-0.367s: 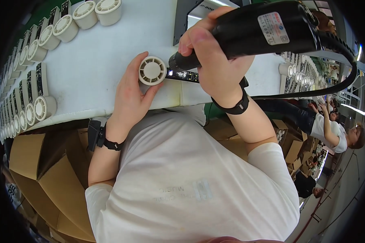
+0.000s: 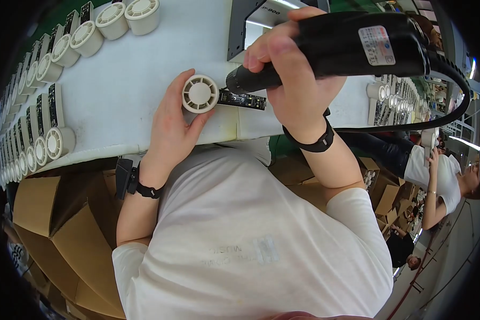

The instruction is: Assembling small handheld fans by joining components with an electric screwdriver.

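At the near edge of the white table, my left grip is curled around a pale round head with a ring of slots, its fingers along the left rim and its thumb against the lower right. From the right of that head, a strip with a dark circuit board runs toward my other arm; head and strip lie in front of my body, over the table.

My right grip is wrapped around a thick black power tool, which I hold tilted, its narrow nose pointing down and left. The nose is just by the board's inner end, close to the round head; I cannot tell whether the tip touches. A black cord loops from the tool's rear. I wear a black strap on my right wrist and a black device on the left.

To my left stand rows of similar white units, with more on the right. A dark-framed machine sits beyond my right hand. Below the table, at left, is a cardboard box; at right, a co-worker in a white top.
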Tool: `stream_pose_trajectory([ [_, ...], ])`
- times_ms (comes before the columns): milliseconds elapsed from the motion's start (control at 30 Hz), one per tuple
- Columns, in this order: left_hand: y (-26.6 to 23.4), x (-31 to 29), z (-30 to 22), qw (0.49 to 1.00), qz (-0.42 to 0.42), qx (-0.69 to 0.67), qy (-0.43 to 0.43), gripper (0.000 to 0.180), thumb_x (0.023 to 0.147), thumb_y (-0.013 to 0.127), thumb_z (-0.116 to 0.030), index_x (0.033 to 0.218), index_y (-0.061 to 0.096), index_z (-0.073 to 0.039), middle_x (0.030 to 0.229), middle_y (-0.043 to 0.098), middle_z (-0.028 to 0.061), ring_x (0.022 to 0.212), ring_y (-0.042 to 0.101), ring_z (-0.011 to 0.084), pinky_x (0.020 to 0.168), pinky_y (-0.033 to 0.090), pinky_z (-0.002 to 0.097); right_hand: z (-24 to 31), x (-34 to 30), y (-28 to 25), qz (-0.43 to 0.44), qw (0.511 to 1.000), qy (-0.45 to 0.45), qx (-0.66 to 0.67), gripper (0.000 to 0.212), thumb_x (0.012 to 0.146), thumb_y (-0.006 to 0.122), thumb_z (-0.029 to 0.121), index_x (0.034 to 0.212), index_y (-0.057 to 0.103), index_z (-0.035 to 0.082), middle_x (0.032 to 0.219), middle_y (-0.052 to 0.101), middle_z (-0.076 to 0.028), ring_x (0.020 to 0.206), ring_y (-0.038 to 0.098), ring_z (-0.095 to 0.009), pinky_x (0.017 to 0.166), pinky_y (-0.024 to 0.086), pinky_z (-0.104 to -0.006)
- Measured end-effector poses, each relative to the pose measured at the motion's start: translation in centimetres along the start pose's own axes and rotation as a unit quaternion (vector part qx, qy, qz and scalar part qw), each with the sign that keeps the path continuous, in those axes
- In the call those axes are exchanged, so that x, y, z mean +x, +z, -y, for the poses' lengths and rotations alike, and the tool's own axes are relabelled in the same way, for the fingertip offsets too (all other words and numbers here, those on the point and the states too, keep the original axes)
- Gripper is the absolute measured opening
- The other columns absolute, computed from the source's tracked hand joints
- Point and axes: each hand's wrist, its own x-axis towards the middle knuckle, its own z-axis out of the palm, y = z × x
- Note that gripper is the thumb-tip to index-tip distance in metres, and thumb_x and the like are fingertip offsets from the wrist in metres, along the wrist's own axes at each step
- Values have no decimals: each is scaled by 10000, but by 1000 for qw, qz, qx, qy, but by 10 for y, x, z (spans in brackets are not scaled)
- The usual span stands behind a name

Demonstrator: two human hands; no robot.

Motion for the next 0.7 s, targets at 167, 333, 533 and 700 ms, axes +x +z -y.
stream_pose_trajectory([
  [167, 0, -1, 3, 1000, 5, -3, -10, 687, 807, 748, -88, 1393, 392, -30, 1292, 542, 194, 1117, 587, 374, 922, 497, 417, 68, 4, 54, -201, 914, 344, -71, 354, 903, 577, -15, 1195, 376, -4, 727, 596, -79, 655, 588, -136, 621, 486, -274],
  [333, -1, 0, 2, 1000, 6, 1, -2, 706, 801, 753, -88, 1398, 380, -26, 1302, 536, 198, 1127, 583, 376, 920, 501, 404, 65, 4, 46, -196, 910, 361, -53, 367, 894, 579, -24, 1195, 369, -1, 739, 601, -83, 655, 588, -136, 623, 486, -268],
  [533, -2, 4, -18, 999, -35, 10, 15, 619, 788, 760, -99, 1329, 467, -23, 1321, 533, 183, 1175, 568, 359, 1018, 425, 466, 61, -1, 24, -113, 965, 234, -29, 312, 911, 511, 24, 1201, 399, -6, 770, 567, -102, 615, 552, -211, 628, 513, -416],
  [700, 2, 15, -27, 982, -61, 137, 115, 370, 785, 737, -59, 1136, 622, -37, 1299, 576, 125, 1240, 542, 334, 1106, 307, 531, 79, 5, 22, -92, 970, 225, -3, 340, 943, 502, 107, 1259, 394, 44, 800, 539, -83, 646, 531, -216, 655, 493, -428],
])
